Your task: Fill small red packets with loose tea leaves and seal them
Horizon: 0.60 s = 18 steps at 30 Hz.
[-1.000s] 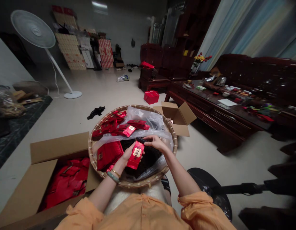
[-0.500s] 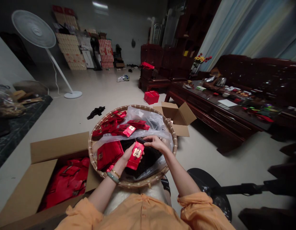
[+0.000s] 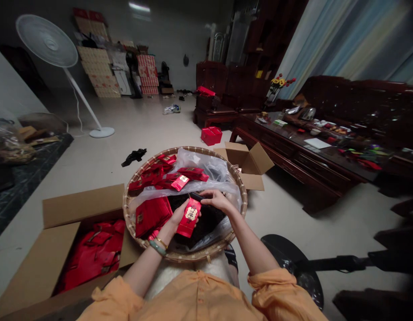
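In my left hand [image 3: 177,217], closed round its sides, is a red packet [image 3: 189,218] with a pale label and dark lettering. My right hand [image 3: 216,199] pinches a small black handheld tool [image 3: 196,196] across the packet's top edge; its exact kind is unclear. Both hands are above a round woven bamboo basket [image 3: 240,178]. Beneath them lies a dark loose heap [image 3: 209,218] that looks like tea leaves, on clear plastic sheeting [image 3: 206,162]. A neat stack of red packets [image 3: 153,216] is left of my left hand, and more red packets [image 3: 153,174] lie scattered at the basket's far side.
An open carton [image 3: 52,254] at the left holds many red packets. Beyond the basket stand another open carton [image 3: 262,160] and a red box [image 3: 211,135]. A low dark table [image 3: 293,156] runs along the right; a white fan [image 3: 102,132] stands at the far left.
Almost nothing differs. Both hands keep the same place, with the packet and the black tool still together at the packet's top.
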Motion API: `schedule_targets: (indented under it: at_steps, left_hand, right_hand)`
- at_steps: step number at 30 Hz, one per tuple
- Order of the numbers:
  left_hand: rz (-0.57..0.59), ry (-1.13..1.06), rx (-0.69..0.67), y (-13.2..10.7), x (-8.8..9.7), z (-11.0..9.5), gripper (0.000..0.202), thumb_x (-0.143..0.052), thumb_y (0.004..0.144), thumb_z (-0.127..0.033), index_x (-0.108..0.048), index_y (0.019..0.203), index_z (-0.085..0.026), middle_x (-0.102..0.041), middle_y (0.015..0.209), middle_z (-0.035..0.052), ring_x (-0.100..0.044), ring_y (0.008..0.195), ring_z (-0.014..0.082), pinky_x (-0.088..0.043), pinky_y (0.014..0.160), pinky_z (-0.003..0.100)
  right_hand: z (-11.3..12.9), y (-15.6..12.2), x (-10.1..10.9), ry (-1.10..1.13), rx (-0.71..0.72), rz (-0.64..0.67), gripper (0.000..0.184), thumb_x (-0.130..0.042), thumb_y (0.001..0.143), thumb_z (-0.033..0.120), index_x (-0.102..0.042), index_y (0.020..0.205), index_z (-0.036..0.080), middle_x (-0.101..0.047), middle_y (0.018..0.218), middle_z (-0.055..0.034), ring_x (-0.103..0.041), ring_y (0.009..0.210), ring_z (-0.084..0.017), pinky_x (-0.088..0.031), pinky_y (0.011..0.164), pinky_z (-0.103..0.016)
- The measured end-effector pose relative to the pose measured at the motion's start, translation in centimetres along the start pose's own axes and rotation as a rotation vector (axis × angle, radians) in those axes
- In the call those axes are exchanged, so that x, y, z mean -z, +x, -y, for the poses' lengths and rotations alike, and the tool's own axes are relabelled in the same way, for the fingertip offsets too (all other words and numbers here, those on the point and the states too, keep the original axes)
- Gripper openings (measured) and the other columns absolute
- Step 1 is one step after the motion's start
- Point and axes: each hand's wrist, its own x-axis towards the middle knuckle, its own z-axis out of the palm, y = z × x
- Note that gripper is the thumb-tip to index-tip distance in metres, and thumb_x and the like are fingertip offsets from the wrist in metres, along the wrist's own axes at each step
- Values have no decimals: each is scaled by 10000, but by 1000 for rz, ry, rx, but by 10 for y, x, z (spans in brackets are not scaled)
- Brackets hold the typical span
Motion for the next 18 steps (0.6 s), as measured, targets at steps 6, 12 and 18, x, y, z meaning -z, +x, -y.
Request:
schedule_targets:
  at_steps: [6,12,18]
  left_hand:
    - [-6,12,2,1,1,1,543,-340,868,-566,-608,896,-95,-666,686,92,-610,488,174,-486,434,273]
    - [2,11,8,1,2,2,540,-332,873,-561,-604,895,-94,-665,684,92,-607,484,171,-486,444,278]
    - [-6,12,18,2,3,3,553,-350,859,-581,-612,902,-96,-668,686,94,-616,492,175,-489,441,275]
  right_hand:
    - [0,-1,0,8,-3,0,356,-726,571,276,-711,909,165,-696,898,-41,-608,784,-193,-457,752,-313]
    - [-1,-1,-1,3,2,-6,362,-728,569,285,-709,906,157,-693,911,-46,-604,803,-193,-457,754,-309]
    - [-1,-2,-1,11,18,0,349,-726,571,281,-708,898,159,-691,893,-41,-605,785,-185,-458,755,-308]
